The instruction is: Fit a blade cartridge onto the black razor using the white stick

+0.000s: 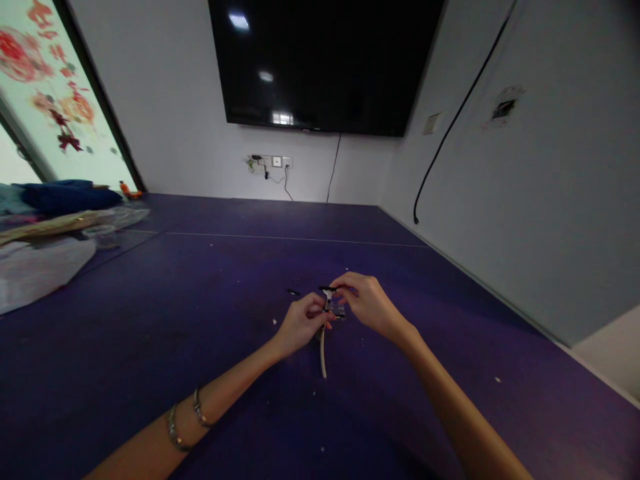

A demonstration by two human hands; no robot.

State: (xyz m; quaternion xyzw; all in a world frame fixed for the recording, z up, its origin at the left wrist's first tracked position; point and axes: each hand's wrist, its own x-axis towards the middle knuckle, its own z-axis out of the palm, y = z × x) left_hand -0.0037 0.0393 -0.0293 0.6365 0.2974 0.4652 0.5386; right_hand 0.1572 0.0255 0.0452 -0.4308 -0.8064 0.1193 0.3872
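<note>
My left hand (pixel 305 322) is closed, with fingers and thumb pinching a small grey-and-black fitting (pixel 329 303) over the purple surface. From below those fingers a pale cable (pixel 323 353) hangs down in a slight curve. My right hand (pixel 367 300) is closed too, its fingertips on a thin black piece (pixel 327 289) at the top of the fitting. A small clear-and-grey part (pixel 340 311) shows between the hands; whether it belongs to the fitting, I cannot tell. Just left of the hands lies a small black piece (pixel 293 292).
White scraps (pixel 497 380) are scattered over the purple surface (pixel 200 373). Bags and folded cloth (pixel 70 197) pile up at the left. A black cord (pixel 460 110) hangs down the right wall. Beyond are a wall-mounted television (pixel 325 67) and sockets (pixel 277 161) with cords.
</note>
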